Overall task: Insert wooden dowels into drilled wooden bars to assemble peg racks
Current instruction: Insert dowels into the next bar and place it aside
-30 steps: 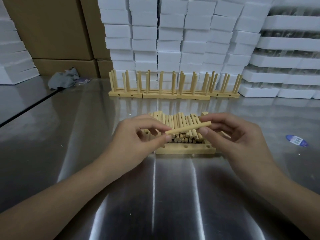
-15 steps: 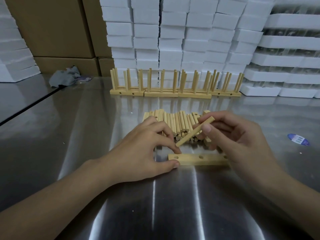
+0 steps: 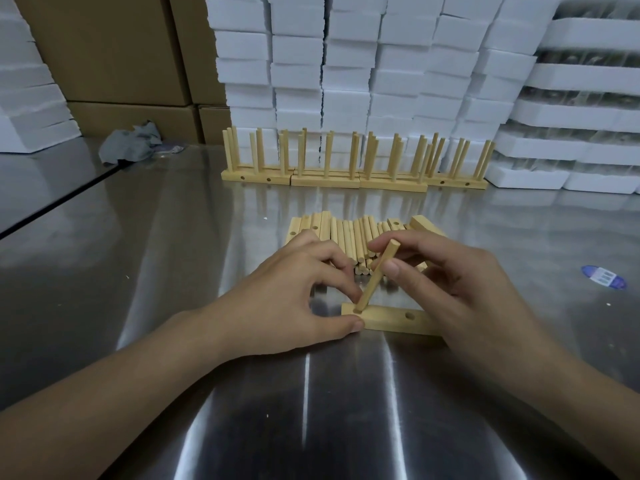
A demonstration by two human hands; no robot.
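A drilled wooden bar lies flat on the steel table in front of me. My left hand pinches its left end between thumb and fingers. My right hand pinches a wooden dowel, which leans to the right with its lower tip in the bar's leftmost hole. Another open hole shows further right on the bar. Behind the hands lies a pile of loose dowels with more drilled bars at its sides.
Finished peg racks stand in a row at the back of the table. Behind them rise white foam blocks and cardboard boxes. A grey rag lies back left, a blue label at right.
The dowel swung from nearly level to steeply tilted, and its lower tip came down into the bar's left hole. My left hand left the dowel and took the bar's end.
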